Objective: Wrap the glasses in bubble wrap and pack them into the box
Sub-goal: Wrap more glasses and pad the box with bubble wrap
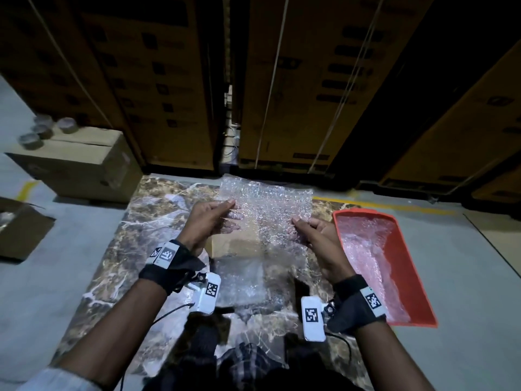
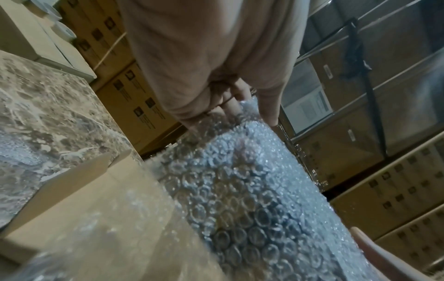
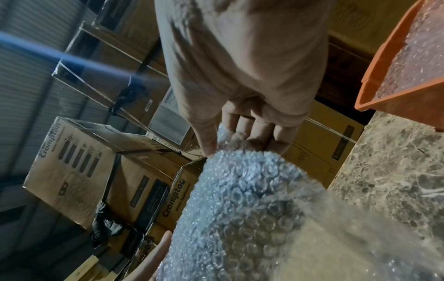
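My left hand and right hand each pinch a side edge of the bubble wrap, raised over the box mid-slab; glasses unwrapped, wrapping apparently not begun.

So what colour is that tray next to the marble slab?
The tray is orange-red, with bubble wrap lying inside it. The head view shows it best.

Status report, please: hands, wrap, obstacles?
Left hand and right hand both pinch bubble wrap sheet, held up over open box. No glass in hand. Nothing blocking.
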`<state>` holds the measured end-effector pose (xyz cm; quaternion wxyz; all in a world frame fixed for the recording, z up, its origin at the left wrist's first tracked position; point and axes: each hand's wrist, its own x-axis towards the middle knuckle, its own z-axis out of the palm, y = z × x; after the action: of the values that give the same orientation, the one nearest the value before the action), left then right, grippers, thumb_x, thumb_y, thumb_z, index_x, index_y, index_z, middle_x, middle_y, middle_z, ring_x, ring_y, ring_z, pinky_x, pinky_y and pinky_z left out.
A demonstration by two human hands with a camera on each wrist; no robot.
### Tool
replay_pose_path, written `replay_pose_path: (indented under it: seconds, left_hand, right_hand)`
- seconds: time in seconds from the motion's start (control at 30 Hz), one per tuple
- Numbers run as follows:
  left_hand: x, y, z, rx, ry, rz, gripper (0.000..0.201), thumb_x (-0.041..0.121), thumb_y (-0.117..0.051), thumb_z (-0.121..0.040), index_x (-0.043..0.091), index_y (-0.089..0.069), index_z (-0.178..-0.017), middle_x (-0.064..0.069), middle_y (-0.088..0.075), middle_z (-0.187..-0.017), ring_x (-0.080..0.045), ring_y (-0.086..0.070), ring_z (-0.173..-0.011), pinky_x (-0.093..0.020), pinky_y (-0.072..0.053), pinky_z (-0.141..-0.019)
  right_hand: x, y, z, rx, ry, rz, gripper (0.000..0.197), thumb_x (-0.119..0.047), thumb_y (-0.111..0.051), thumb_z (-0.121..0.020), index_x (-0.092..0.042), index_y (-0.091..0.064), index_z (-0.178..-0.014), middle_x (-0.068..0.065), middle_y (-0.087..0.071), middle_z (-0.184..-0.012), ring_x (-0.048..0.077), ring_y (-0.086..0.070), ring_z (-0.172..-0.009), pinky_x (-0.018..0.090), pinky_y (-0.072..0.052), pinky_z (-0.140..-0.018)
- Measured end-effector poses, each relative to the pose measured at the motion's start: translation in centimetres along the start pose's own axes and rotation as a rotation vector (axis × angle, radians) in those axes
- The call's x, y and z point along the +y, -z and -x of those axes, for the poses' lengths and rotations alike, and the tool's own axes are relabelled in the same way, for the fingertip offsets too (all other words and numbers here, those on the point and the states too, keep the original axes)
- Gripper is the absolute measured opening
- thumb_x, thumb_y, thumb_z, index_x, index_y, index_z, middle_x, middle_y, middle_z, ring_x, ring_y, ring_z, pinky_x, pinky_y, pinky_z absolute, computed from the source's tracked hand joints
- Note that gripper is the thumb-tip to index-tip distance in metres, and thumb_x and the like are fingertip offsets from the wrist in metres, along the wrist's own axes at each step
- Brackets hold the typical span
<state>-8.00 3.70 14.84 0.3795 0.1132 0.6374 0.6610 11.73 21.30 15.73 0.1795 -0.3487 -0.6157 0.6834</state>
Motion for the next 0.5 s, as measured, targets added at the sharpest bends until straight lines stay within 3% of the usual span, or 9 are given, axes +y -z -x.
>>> replay_pose_path:
  seconds: [0.07, 0.13, 0.23, 0.33, 0.4, 0.5]
  left_hand:
    - [-0.09, 0.24, -0.19, 0.006, -0.007, 0.01, 0.038, 0.029, -0.069, -0.093, -0.005, -0.07, -0.109, -0.016, -0.077, -0.097, -0.02, -0.07, -0.065, -0.022, -0.057, -0.056]
    - [-0.22, 0.18, -0.18, -0.002, -0.015, 0.0, 0.04, 0.029, -0.069, -0.094, -0.006, -0.069, -0.112, -0.018, -0.077, -0.101, -0.02, -0.072, -0.067, -0.022, -0.057, -0.057]
    - [-0.25, -0.36, 0.22, -0.01, -0.038, -0.028, 0.028, 0.024, -0.071, -0.092, -0.001, -0.072, -0.106, -0.018, -0.076, -0.099, -0.016, -0.07, -0.067, -0.021, -0.056, -0.057]
    - [-0.34, -0.56, 0.22, -0.01, -0.047, -0.026, 0.021, 0.018, -0.075, -0.089, 0.001, -0.073, -0.101, -0.023, -0.073, -0.099, -0.019, -0.068, -0.069, -0.021, -0.054, -0.055]
    - [-0.22, -0.55, 0.26, -0.02, -0.046, -0.022, 0.025, 0.016, -0.077, -0.087, -0.001, -0.073, -0.104, -0.022, -0.074, -0.099, -0.021, -0.068, -0.07, -0.021, -0.055, -0.055]
    - [0.11, -0.38, 0.52, -0.046, -0.057, -0.04, 0.024, 0.009, -0.074, -0.089, -0.001, -0.072, -0.11, -0.012, -0.076, -0.084, -0.016, -0.067, -0.062, -0.02, -0.054, -0.056]
  right_hand:
    - [-0.21, 0.15, 0.01, 0.003, 0.009, -0.018, 0.021, -0.028, -0.072, -0.095, -0.011, -0.069, -0.083, 0.005, -0.061, -0.074, 0.017, -0.061, -0.07, 0.028, -0.052, -0.076]
    - [-0.4, 0.4, -0.16, 0.013, 0.022, -0.019, 0.02, -0.03, -0.073, -0.094, -0.01, -0.072, -0.09, 0.008, -0.062, -0.082, 0.021, -0.058, -0.076, 0.035, -0.053, -0.082]
    - [-0.52, 0.55, -0.51, 0.028, 0.028, -0.044, 0.021, -0.029, -0.076, -0.091, -0.009, -0.073, -0.095, 0.003, -0.066, -0.083, 0.02, -0.055, -0.078, 0.045, -0.053, -0.086]
    - [-0.55, 0.38, -0.72, 0.048, 0.01, -0.038, 0.017, -0.031, -0.078, -0.09, -0.015, -0.077, -0.094, 0.0, -0.073, -0.089, 0.018, -0.063, -0.087, 0.055, -0.053, -0.094]
    - [-0.41, 0.29, -0.75, 0.049, 0.009, -0.024, 0.015, -0.032, -0.077, -0.091, -0.017, -0.076, -0.093, -0.004, -0.073, -0.088, 0.014, -0.066, -0.092, 0.05, -0.053, -0.095]
    - [-0.24, 0.35, -0.81, 0.061, 0.007, -0.033, 0.014, -0.029, -0.076, -0.091, -0.016, -0.072, -0.096, -0.002, -0.072, -0.087, 0.014, -0.065, -0.092, 0.038, -0.052, -0.092]
